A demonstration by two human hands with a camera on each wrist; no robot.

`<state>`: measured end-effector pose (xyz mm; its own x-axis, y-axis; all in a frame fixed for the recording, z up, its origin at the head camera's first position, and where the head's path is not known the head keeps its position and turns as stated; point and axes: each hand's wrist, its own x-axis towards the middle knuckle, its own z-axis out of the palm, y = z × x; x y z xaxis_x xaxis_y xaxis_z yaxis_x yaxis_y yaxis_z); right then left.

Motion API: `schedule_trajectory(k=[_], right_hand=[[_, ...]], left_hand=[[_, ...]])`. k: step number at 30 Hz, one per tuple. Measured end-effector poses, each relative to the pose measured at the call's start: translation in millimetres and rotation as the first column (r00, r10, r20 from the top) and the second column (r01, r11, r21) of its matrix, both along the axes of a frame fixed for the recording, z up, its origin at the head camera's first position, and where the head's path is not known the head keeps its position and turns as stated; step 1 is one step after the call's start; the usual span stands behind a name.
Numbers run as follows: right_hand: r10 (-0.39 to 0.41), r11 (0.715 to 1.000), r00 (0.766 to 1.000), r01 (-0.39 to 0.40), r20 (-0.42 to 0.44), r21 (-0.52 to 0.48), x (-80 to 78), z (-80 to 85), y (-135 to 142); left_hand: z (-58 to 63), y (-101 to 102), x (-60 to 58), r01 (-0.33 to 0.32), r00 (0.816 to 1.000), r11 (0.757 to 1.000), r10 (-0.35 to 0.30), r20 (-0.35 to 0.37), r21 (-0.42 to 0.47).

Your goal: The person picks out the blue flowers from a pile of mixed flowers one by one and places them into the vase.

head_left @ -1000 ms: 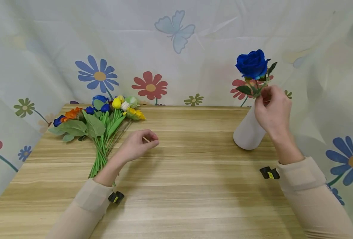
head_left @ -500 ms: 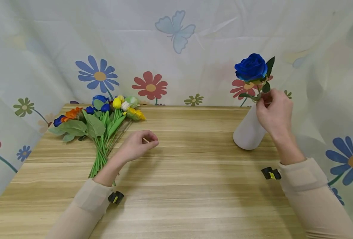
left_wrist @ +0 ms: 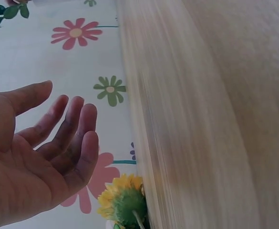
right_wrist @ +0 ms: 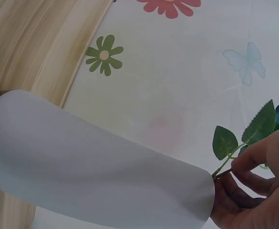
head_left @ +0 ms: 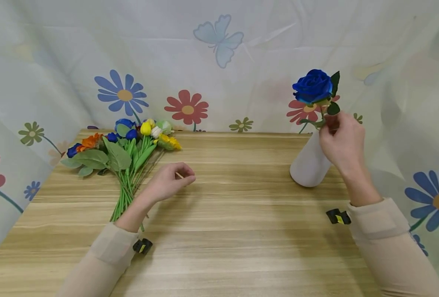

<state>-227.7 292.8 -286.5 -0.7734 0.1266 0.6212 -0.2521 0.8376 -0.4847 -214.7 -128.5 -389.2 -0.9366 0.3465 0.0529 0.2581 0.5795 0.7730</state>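
My right hand (head_left: 343, 140) pinches the stem of a blue rose (head_left: 313, 86) right at the mouth of a white vase (head_left: 306, 167). The bloom stands above the vase, with green leaves (right_wrist: 225, 142) below it in the right wrist view. The lower stem is hidden, apparently within the vase. Over the table, my left hand (head_left: 169, 181) is held with loosely bent fingers and nothing in them; its palm (left_wrist: 29, 176) shows bare in the left wrist view. Nearest to it lies a bunch of artificial flowers (head_left: 117, 156), with blue, orange, yellow and white heads and long green stems.
The wooden table (head_left: 219, 231) ends at a back edge against a white curtain (head_left: 264, 74) printed with flowers and a butterfly. A sunflower (left_wrist: 125, 200) from the bunch shows low in the left wrist view. Small black devices sit at both cuffs.
The blue rose has come down slightly and turned a little, its leaves shifting, while my right hand has lowered slightly with it. My left hand, the vase and the bunch stay practically where they were.
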Motion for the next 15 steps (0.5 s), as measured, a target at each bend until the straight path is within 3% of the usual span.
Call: schedule_trajectory(k=[9,15], right_hand=[[0.047,0.998,0.998,-0.048,-0.042,-0.029,1.7,2.2,-3.3],[0.037,0.999,0.996,-0.038,-0.083,-0.014,-0.2,2.7,-3.3]], left_hand=[[0.2,-7.5,-0.7,-0.003,1.0,1.0,0.003,0.014,0.006],[-0.8,-14.1,-1.6,-0.009,1.0,1.0,0.009,0.014,-0.004]])
